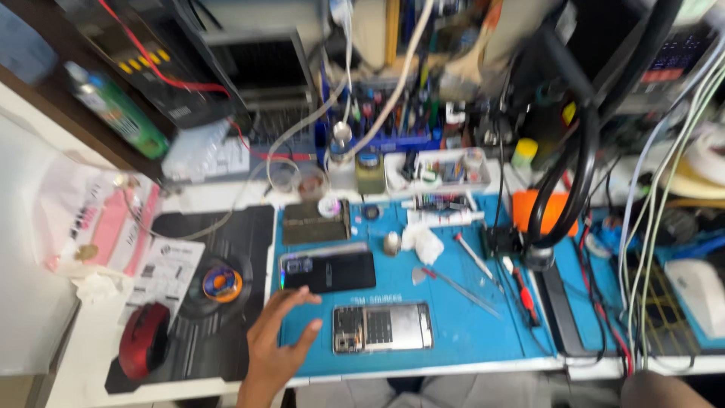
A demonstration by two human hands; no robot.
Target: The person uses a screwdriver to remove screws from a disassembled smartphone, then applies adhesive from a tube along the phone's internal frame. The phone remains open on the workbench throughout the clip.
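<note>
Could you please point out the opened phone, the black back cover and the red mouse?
Opened phone (pixel 383 328), head view, middle of its exposed inside.
Black back cover (pixel 329 271), head view, centre of its glossy surface.
Red mouse (pixel 143 340), head view, top of its shell.

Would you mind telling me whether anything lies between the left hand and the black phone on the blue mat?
Nothing visible does. The left hand is open just below the black phone, fingertips near its lower left corner, with only bare blue mat between them. The opened phone lies off to the right, clear of that path.
</note>
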